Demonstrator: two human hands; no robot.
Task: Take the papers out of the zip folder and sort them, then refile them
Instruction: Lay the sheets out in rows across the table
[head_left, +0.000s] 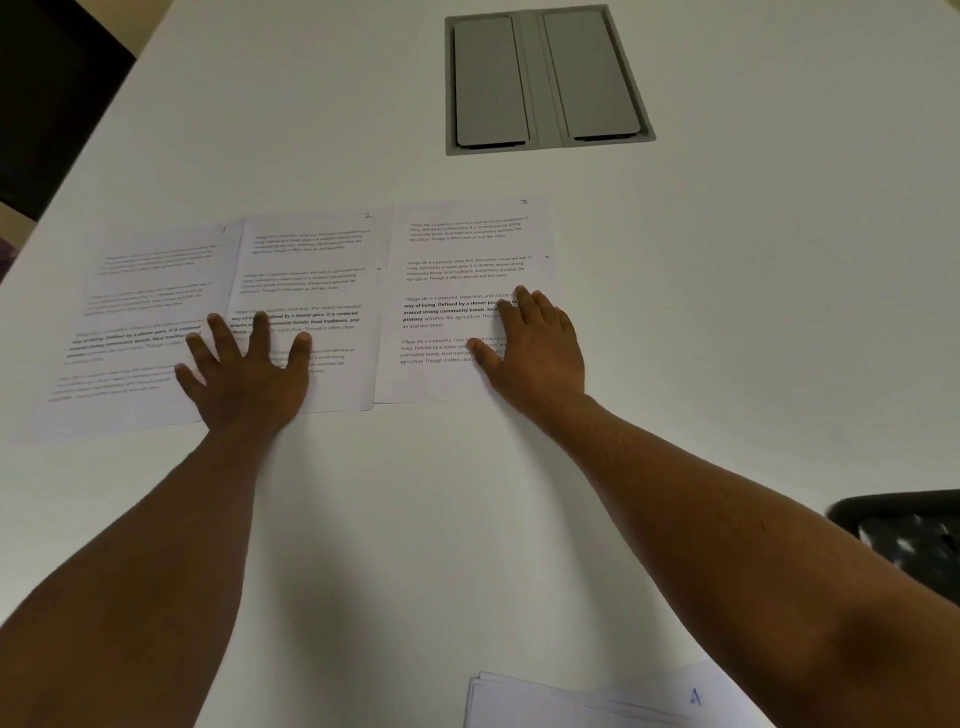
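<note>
Both hands are lying flat, fingers spread (grasping nothing): left hand (244, 374) pressing the middle sheet (311, 280), right hand (530, 348) pressing the sheet (457, 249) beside it.

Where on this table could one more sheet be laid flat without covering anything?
Bare table lies between the forearms, from the row of three printed sheets down to the paper stack. More lies right of the right hand, below the grey hatch. The row itself is crowded, with the left hand pressing it.

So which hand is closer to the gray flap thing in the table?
Right. The right hand lies flat on the paper marked 3, almost straight below the gray hatch. The left hand rests farther left, across two other papers.
</note>
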